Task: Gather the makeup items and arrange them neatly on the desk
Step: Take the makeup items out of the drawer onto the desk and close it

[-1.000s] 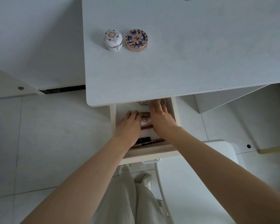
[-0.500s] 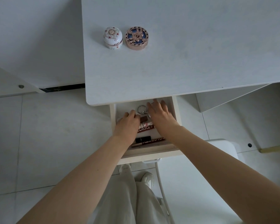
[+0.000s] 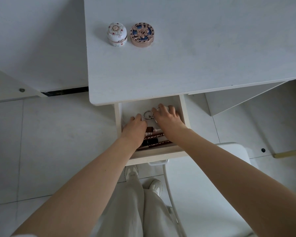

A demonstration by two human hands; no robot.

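Observation:
Both of my hands are down inside the open drawer (image 3: 184, 115) under the desk's front edge. My left hand (image 3: 133, 129) lies palm down at the drawer's left, its fingers bent over the floor; what is under it is hidden. My right hand (image 3: 167, 118) reaches toward the back right with fingers spread, touching metal key rings (image 3: 148, 115). Dark brown makeup tubes (image 3: 155, 136) and a black-capped tube (image 3: 158, 143) lie between my wrists. On the desk (image 3: 212, 48) stand a white painted porcelain jar (image 3: 117, 34) and a rose-gold round compact (image 3: 142, 35), side by side.
A white chair seat (image 3: 212, 194) sits below the drawer on the right, next to my legs and shoes (image 3: 154, 185). White floor tiles lie on the left. A second white surface (image 3: 32, 40) adjoins the desk on the left.
Both hands have slid further back in the drawer. The key rings and more of the brown tubes have come into sight between them.

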